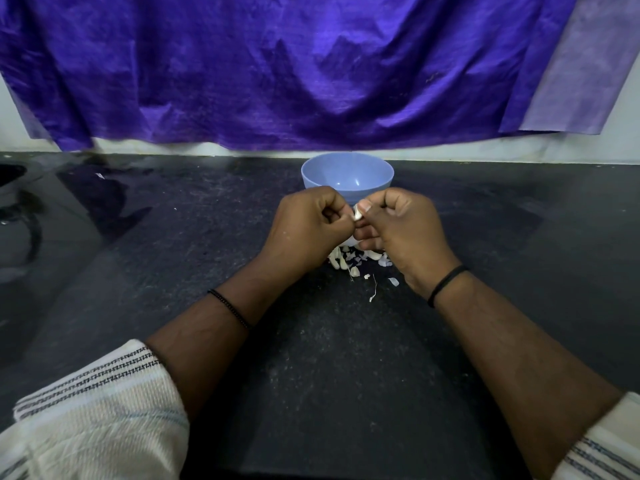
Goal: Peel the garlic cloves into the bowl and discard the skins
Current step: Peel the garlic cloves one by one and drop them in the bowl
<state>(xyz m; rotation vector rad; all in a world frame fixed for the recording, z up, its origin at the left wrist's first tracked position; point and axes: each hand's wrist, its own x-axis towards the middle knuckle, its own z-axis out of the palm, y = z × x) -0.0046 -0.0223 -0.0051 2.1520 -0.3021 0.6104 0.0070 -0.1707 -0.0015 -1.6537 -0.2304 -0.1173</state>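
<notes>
A light blue bowl (347, 173) stands on the dark counter just beyond my hands; the part of its inside that shows holds nothing. My left hand (306, 223) and my right hand (398, 225) meet in front of it, fingers curled, both pinching one small white garlic clove (357, 214) between them. Under the hands lies a small heap of garlic cloves and loose skins (349, 261), partly hidden by my wrists. A thin strand of skin (373, 292) lies a little nearer to me.
The dark speckled counter (332, 358) reaches from the wall to me. A purple cloth (294, 71) hangs on the wall behind the bowl. At the far left a dark rounded shape (14, 171) sits on the counter's glossy part.
</notes>
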